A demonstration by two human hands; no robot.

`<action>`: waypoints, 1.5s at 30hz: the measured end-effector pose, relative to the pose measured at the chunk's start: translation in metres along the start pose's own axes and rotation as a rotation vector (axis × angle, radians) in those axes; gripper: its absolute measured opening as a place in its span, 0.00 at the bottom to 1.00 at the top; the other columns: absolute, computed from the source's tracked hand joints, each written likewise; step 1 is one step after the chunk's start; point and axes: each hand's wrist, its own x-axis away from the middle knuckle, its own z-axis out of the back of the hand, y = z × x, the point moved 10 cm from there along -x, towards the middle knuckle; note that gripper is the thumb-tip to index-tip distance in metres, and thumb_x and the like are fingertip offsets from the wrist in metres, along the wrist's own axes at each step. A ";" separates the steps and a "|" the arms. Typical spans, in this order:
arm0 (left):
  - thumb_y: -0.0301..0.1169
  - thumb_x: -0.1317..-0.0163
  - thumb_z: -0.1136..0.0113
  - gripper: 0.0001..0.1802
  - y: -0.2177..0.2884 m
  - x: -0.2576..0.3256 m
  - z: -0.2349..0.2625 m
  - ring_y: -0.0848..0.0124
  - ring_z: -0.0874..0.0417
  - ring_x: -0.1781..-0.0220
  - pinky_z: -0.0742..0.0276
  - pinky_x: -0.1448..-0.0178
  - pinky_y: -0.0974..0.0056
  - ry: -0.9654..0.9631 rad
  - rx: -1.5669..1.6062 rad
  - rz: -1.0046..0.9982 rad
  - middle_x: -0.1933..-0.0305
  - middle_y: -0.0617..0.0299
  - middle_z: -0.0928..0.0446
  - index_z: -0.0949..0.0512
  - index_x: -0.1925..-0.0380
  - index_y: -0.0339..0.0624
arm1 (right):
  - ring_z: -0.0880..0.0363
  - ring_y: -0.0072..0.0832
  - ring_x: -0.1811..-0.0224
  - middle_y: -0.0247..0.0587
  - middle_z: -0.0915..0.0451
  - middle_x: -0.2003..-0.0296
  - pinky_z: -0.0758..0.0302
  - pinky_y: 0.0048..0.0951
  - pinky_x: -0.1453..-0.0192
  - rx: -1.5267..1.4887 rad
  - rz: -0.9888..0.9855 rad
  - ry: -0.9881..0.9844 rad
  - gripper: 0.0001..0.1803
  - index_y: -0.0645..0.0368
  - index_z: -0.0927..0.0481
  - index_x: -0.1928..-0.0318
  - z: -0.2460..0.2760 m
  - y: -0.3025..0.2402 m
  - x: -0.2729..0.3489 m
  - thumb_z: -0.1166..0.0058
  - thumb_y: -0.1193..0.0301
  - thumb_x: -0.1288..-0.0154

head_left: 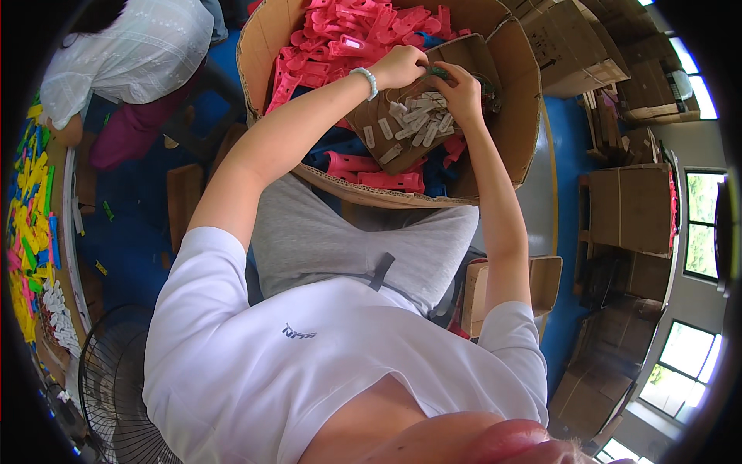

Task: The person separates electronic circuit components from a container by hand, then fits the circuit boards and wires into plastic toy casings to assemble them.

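Note:
My left hand (399, 66), with a pale beaded bracelet (364, 83) at its wrist, is closed, its fingertips pinched. Close beside it my right hand (461, 93) is closed too, thumb and fingers bent together. Between their fingertips shows a small dark-green item (439, 72), too small to name. Both hands are over a shallow cardboard tray (469, 54) holding several small white plastic pieces (421, 120). A tangle of thin greenish parts lies partly behind my right hand. The tray rests inside a large cardboard box (519, 85) among pink plastic clip-like parts (363, 31); some blue ones show below.
At left another person in a white top (135, 54) sits by a table heaped with yellow, green and blue plastic parts (31, 201). A black wire fan (116, 379) stands at lower left. Cardboard cartons (630, 209) line the right side; a small open box (546, 282) is near my right arm.

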 end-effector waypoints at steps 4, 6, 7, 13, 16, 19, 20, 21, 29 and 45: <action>0.28 0.44 0.42 0.14 0.004 -0.001 -0.005 0.59 0.16 0.57 0.24 0.51 0.62 -0.059 -0.066 0.038 0.61 0.46 0.18 0.20 0.58 0.33 | 0.18 0.32 0.59 0.45 0.19 0.57 0.21 0.28 0.56 -0.015 0.006 0.018 0.19 0.65 0.20 0.53 0.000 0.006 0.002 0.40 0.80 0.49; 0.28 0.44 0.42 0.14 0.005 0.000 -0.003 0.60 0.16 0.57 0.24 0.51 0.62 -0.044 -0.031 0.047 0.61 0.47 0.18 0.20 0.59 0.33 | 0.18 0.32 0.59 0.45 0.19 0.57 0.21 0.28 0.56 -0.041 0.005 0.027 0.19 0.65 0.20 0.53 -0.001 0.006 0.002 0.40 0.80 0.48; 0.28 0.44 0.42 0.14 0.002 0.000 -0.001 0.60 0.16 0.58 0.24 0.51 0.62 -0.025 0.003 0.057 0.61 0.47 0.18 0.20 0.59 0.34 | 0.18 0.32 0.59 0.45 0.19 0.57 0.21 0.27 0.56 -0.038 0.010 0.028 0.19 0.65 0.20 0.53 -0.002 0.003 0.002 0.40 0.80 0.48; 0.28 0.44 0.42 0.14 -0.002 -0.002 0.000 0.60 0.16 0.56 0.24 0.50 0.62 -0.017 0.017 0.030 0.61 0.47 0.18 0.20 0.59 0.34 | 0.18 0.31 0.60 0.44 0.19 0.59 0.21 0.28 0.57 0.059 -0.002 0.025 0.17 0.64 0.20 0.53 0.000 -0.006 0.002 0.40 0.79 0.47; 0.28 0.44 0.42 0.14 -0.001 -0.002 -0.001 0.60 0.16 0.56 0.24 0.49 0.62 -0.009 -0.001 0.038 0.60 0.47 0.18 0.20 0.59 0.34 | 0.18 0.31 0.62 0.45 0.19 0.61 0.21 0.28 0.58 0.104 -0.027 0.029 0.16 0.63 0.20 0.54 0.002 -0.007 0.003 0.40 0.79 0.46; 0.30 0.47 0.43 0.14 0.006 0.000 0.005 0.52 0.17 0.61 0.23 0.54 0.57 0.068 0.047 -0.029 0.65 0.43 0.20 0.18 0.62 0.37 | 0.18 0.32 0.63 0.46 0.19 0.61 0.22 0.30 0.59 0.006 -0.019 0.063 0.16 0.63 0.19 0.54 0.001 -0.004 0.003 0.40 0.78 0.46; 0.30 0.47 0.43 0.14 0.008 -0.001 0.004 0.52 0.17 0.61 0.23 0.54 0.57 0.066 0.047 -0.034 0.65 0.43 0.20 0.18 0.62 0.37 | 0.17 0.33 0.63 0.46 0.19 0.61 0.22 0.30 0.59 -0.068 0.001 0.088 0.16 0.63 0.19 0.54 0.003 -0.003 0.003 0.40 0.78 0.46; 0.30 0.47 0.43 0.14 0.010 -0.001 0.004 0.52 0.17 0.61 0.23 0.53 0.56 0.067 0.051 -0.032 0.65 0.43 0.20 0.18 0.62 0.37 | 0.17 0.33 0.63 0.46 0.19 0.61 0.22 0.30 0.59 -0.065 0.001 0.093 0.16 0.63 0.19 0.54 0.006 0.001 0.003 0.40 0.78 0.46; 0.30 0.49 0.43 0.12 0.010 0.001 0.004 0.49 0.18 0.61 0.23 0.52 0.54 0.167 -0.078 -0.013 0.67 0.42 0.20 0.17 0.66 0.35 | 0.18 0.42 0.62 0.51 0.19 0.60 0.22 0.35 0.57 0.220 0.004 0.106 0.16 0.63 0.19 0.55 0.006 -0.017 0.001 0.42 0.77 0.47; 0.33 0.43 0.45 0.12 -0.016 -0.002 0.023 0.56 0.16 0.64 0.23 0.56 0.58 0.149 -0.204 0.082 0.71 0.45 0.19 0.17 0.68 0.36 | 0.22 0.47 0.49 0.58 0.30 0.42 0.26 0.40 0.46 0.761 -0.122 0.525 0.26 0.57 0.26 0.43 0.104 0.023 0.012 0.40 0.73 0.45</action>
